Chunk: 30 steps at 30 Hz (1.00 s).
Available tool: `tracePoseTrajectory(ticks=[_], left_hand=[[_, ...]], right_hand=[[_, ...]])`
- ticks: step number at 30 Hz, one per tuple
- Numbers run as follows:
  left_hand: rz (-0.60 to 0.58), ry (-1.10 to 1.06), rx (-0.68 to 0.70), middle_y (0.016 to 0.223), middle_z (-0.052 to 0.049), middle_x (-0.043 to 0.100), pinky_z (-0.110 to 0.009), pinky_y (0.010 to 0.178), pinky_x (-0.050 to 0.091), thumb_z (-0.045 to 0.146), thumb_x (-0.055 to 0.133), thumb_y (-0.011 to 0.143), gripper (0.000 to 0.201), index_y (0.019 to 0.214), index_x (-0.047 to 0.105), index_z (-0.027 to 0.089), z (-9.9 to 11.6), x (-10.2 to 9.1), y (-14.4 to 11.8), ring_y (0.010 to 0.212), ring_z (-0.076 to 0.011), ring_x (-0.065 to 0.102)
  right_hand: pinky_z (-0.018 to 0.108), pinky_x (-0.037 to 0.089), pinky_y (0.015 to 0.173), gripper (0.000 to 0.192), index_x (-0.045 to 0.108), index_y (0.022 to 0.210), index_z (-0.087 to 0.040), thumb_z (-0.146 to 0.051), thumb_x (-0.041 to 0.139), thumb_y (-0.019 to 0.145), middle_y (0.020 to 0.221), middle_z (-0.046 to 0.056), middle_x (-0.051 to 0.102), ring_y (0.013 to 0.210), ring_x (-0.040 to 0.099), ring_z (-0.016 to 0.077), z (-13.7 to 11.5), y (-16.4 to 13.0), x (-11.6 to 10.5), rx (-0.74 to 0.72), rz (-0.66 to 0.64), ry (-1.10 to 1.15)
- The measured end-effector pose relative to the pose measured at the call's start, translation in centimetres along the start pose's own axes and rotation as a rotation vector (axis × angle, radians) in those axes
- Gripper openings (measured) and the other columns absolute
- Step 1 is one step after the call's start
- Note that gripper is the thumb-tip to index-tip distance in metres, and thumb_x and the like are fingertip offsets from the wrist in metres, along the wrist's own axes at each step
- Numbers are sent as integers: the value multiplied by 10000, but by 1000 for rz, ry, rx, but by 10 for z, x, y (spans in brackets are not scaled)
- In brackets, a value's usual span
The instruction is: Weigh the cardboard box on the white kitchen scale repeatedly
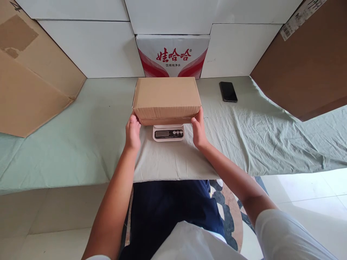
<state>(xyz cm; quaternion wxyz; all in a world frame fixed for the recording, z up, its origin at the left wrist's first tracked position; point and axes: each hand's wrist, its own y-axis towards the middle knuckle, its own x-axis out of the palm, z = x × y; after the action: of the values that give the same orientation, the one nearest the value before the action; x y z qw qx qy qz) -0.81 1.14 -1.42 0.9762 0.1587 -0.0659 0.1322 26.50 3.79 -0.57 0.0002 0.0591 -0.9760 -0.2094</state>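
Note:
A closed brown cardboard box (166, 94) is held between my two hands at its lower near corners. My left hand (133, 131) grips the left corner, thumb on the front face and the other fingers hidden behind the side. At the right corner, my right hand (198, 128) grips in the same way. Under the box stands a small white digital scale (168, 138), its display and buttons showing in front. The display looks blank. Whether the box rests on the scale or is held just above it, I cannot tell.
A black phone (228, 91) lies on the green cloth (103, 108) to the right. Behind stands a red and white carton (173, 56) against white panels (89, 47). Large cardboard sheets flank the table, one at left (35, 79) and one at right (300, 65).

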Motion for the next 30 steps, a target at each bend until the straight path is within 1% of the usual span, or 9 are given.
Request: tracePoseTrajectory(ticks=[2,6,9,12,15,19,22,25,30], left_hand=[[-3,6,-7,1633,-135,719,-540,1378,431,1029,559,873,948,1466,777,322,1,0,0,1664,-395,554],[-4,-9,-18,1699,-145,671,-577,1397,410,1042,565,853,981,1483,773,320,4,1,1,1694,-416,517],[2,-27,4,1742,-131,635,-600,1412,396,1030,553,870,972,1511,760,330,4,-2,2,1734,-412,460],[-15,-10,34,1801,-95,575,-582,1439,370,1004,518,917,945,1585,707,362,3,-7,3,1769,-384,406],[-42,11,41,1852,-83,506,-579,1468,321,998,500,933,969,1648,644,360,0,-10,5,1785,-379,373],[-26,-16,40,1877,-137,456,-609,1474,285,1009,523,912,1034,1665,624,307,0,-9,5,1789,-400,360],[-3,-12,29,1867,-128,477,-585,1468,308,1018,564,879,1030,1638,652,325,1,-6,5,1783,-388,377],[-3,-5,26,1860,-106,494,-565,1463,322,1038,535,874,1025,1628,659,354,1,-5,5,1779,-369,391],[1,-10,38,1856,-118,498,-541,1457,334,1027,531,890,1013,1622,667,340,0,-6,6,1777,-367,395]], right_hand=[[673,255,1526,933,309,1768,-468,-874,539,960,1937,-43,315,1820,275,364,-3,-1,1,11,1,9],[643,220,1543,941,297,1772,-503,-892,541,951,1944,-84,302,1843,231,337,-10,-1,2,50,9,21],[628,173,1556,1023,300,1770,-486,-946,562,896,1963,-84,255,1868,153,325,-9,1,1,71,42,44],[641,131,1558,1109,242,1785,-480,-977,579,852,1978,-75,211,1879,113,320,-3,3,-1,98,78,85],[682,137,1548,1104,186,1798,-495,-967,560,872,1980,-72,203,1877,144,325,2,4,-3,109,89,104],[718,181,1528,1028,204,1791,-523,-939,542,913,1980,-84,201,1878,154,324,5,2,-6,119,120,122],[714,189,1525,1007,222,1792,-508,-922,537,930,1984,-76,193,1886,123,321,7,2,-8,103,141,125],[698,203,1527,1011,219,1798,-502,-924,526,932,1987,-75,186,1889,113,314,9,3,-8,108,142,109],[677,204,1530,1057,295,1770,-487,-930,612,865,1981,-46,228,1872,198,318,7,5,-8,127,179,167]])
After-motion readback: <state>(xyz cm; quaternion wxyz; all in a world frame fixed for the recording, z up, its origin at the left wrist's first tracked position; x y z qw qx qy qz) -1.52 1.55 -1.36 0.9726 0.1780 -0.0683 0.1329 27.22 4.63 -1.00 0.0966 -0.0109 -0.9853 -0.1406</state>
